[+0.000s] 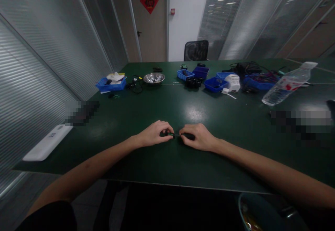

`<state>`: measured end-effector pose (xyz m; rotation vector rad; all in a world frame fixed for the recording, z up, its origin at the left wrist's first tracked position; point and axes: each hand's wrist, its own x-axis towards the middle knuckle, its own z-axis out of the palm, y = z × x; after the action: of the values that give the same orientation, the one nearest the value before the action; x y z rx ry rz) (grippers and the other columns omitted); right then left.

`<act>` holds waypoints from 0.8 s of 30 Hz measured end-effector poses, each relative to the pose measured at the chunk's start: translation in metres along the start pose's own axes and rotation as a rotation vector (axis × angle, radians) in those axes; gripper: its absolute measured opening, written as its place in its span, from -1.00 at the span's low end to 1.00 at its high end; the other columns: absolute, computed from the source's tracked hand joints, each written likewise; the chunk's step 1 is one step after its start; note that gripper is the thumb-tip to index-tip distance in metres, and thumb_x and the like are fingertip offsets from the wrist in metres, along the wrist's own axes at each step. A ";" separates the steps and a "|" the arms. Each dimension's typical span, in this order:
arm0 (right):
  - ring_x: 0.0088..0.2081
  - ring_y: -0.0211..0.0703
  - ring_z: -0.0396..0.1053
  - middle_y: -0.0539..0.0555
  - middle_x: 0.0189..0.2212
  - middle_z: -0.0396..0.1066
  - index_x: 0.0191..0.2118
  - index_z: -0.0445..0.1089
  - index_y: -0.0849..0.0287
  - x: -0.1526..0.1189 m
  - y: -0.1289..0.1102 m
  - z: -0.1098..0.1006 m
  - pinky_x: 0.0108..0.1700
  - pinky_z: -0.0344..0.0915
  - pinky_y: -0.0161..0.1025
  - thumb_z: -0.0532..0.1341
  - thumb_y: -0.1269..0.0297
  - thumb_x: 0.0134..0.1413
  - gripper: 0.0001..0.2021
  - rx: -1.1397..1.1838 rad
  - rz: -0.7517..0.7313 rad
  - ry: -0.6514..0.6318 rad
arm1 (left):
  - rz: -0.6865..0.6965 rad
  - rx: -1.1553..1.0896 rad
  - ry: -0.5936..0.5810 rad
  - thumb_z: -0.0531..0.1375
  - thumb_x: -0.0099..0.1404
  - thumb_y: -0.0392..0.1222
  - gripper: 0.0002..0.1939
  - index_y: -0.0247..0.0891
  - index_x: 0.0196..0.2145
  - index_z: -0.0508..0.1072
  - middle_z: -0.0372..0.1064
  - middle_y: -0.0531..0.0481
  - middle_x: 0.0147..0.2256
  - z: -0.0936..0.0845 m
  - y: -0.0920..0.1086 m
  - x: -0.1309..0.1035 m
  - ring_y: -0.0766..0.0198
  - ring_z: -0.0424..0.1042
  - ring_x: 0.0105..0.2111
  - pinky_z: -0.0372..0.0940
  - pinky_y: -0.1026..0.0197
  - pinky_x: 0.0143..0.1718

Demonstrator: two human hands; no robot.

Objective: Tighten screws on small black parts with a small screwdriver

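The person's two bare hands are close together, but not touching, at the near part of a dark green table [131, 110]. The left hand [153, 134] has its thumb and finger curled round, and they pinch a small dark green thing [170, 134]. The right hand [201, 137] is curled too, and its thumb and fingers pinch a thin shiny rod [177, 135]. The rod goes across the gap between the hands, up to the small dark green thing. It is too small to tell if the two are joined. A dark shape [189, 136] shows inside the curl of the right hand, and one cannot tell just what it is

Far past the hands, a round metal bowl [154, 83] has little pale bits in it. To its left is a blue basket [111, 87] full of bits and bobs. More blue trays [215, 86] are on the other side, with a white thing [232, 82] just beside them. A clear bottle [286, 85] is over on the right. A long white thing [48, 143] lies near the left edge of the table
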<state>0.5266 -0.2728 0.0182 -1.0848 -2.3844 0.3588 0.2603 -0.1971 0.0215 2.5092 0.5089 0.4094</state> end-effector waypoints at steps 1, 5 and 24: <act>-0.36 -0.17 0.46 0.07 -0.30 0.54 -0.12 0.56 0.15 0.000 0.000 0.000 -0.30 0.31 -0.26 0.19 0.26 0.34 -0.80 -0.005 -0.002 0.001 | 0.001 -0.002 0.002 0.27 0.46 -0.08 -0.82 -0.16 -0.05 0.52 0.46 0.00 -0.19 0.000 0.000 0.000 0.19 0.39 -0.20 0.23 0.10 -0.07; -0.36 -0.18 0.47 0.07 -0.27 0.55 -0.09 0.56 0.13 0.000 0.001 0.002 -0.31 0.30 -0.26 0.18 0.24 0.36 -0.79 -0.014 -0.007 -0.011 | 0.017 -0.022 -0.005 0.26 0.46 -0.09 -0.81 -0.16 -0.03 0.52 0.46 -0.01 -0.18 0.002 0.002 0.001 0.18 0.39 -0.19 0.24 0.10 -0.06; -0.29 -0.12 0.48 0.08 -0.22 0.59 -0.10 0.56 0.15 0.002 0.005 0.001 -0.26 0.32 -0.20 0.15 0.20 0.41 -0.75 0.062 0.234 0.208 | -0.110 -0.024 0.106 0.43 0.26 0.11 -0.16 -0.10 0.36 0.21 0.36 -0.13 0.03 0.003 -0.006 -0.003 0.03 0.39 0.02 0.32 -0.07 0.09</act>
<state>0.5277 -0.2677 0.0158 -1.3081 -2.0585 0.3774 0.2574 -0.1945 0.0150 2.4324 0.6753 0.5045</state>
